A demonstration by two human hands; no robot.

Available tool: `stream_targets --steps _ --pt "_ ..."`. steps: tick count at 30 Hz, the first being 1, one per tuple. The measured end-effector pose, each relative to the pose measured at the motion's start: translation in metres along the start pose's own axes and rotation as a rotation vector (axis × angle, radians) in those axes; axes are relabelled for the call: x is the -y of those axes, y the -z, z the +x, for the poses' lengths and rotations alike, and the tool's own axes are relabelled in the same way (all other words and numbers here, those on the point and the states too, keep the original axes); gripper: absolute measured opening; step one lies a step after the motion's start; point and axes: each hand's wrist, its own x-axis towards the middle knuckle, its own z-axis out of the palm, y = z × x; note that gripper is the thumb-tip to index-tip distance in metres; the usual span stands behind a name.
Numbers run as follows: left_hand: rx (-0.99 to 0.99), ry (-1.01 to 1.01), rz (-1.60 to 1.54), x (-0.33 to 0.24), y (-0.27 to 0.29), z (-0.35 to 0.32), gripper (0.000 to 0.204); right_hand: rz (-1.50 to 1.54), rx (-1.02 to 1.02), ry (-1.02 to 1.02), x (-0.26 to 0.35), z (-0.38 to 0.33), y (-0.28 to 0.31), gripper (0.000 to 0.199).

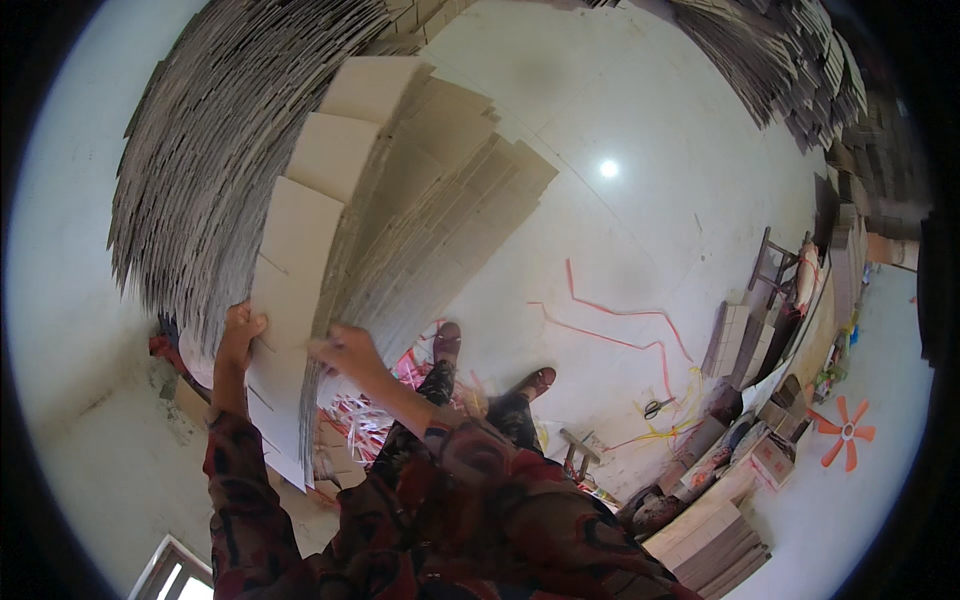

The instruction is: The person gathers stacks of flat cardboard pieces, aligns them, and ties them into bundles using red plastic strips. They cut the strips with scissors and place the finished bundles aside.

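Observation:
A long pale cardboard sheet [300,230] with short slits along its left side lies on top of a leaning stack in front of me. Its left edge is in the grip of my left hand [238,335], the thumb lying over the face. At the opposite edge, my right hand [347,350] has its fingers curled against the sheet, slightly blurred. Two more pale sheets [335,150] overlap farther up the stack. To the right, the stepped stack of grey-brown cardboard strips [440,190] slopes down to the floor.
A tall pile of cardboard strips [240,120] rises at left. Pink and white strapping scraps [365,425] lie near my feet. Red strap lengths [620,312] and black scissors [655,408] are on the pale floor [560,230]. At right stand a wooden stool [772,262] and an orange fan [848,432].

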Motion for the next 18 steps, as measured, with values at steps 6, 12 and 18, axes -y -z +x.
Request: stream_targets --steps 6,12,18 --pt "-0.071 -0.079 -0.010 -0.018 0.005 -0.016 0.038 -0.336 -0.772 0.308 0.017 0.017 0.050 0.025" --pt "-0.137 -0.123 0.170 -0.012 0.007 -0.017 0.036 -0.443 -0.788 0.323 0.042 0.037 0.051 0.027" --pt "-0.164 -0.140 0.169 -0.004 0.011 -0.025 0.035 -0.394 -0.791 0.285 0.037 0.045 0.049 0.026"
